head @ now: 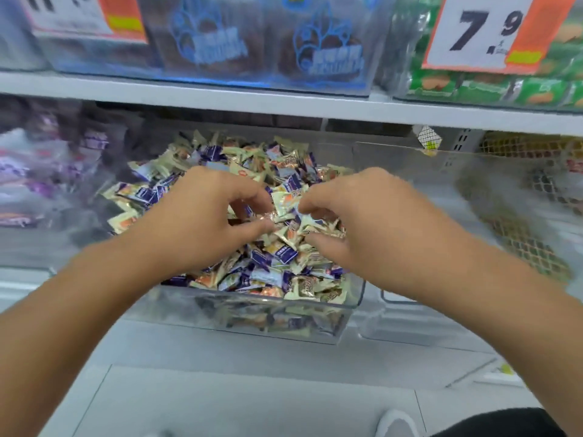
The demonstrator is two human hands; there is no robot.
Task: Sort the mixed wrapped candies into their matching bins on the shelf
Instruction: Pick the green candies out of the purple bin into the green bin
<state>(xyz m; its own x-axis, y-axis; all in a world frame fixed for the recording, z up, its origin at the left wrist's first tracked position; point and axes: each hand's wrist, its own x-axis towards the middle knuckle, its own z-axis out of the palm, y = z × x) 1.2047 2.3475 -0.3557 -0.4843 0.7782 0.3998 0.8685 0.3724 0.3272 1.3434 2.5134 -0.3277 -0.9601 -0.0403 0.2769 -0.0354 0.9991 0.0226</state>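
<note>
While both arms are being stretched out over the shelf, the left hand and the right hand are being held low over one clear bin, side by side and just apart. The bin is being filled almost to the top by wrapped candies in cream, purple and orange, all mixed together. The fingers of the left hand are being curled down into the pile, and a shiny candy is being touched between the thumb and fingers, but it cannot be told if that candy is really being pinched. The fingers of the right hand are being bent down too, and their tips are being pressed among the candies; a firm hold on any one candy cannot be told there either.

More goods are being kept around the bin. Purple packets are being stored in the blurry bin to the left. A bin of net-wrapped sweets is being seen to the right, well apart from the hands. On the shelf above, a clear box with blue drawings is being shown, and a white and orange price card is being hung in front of green packets.
</note>
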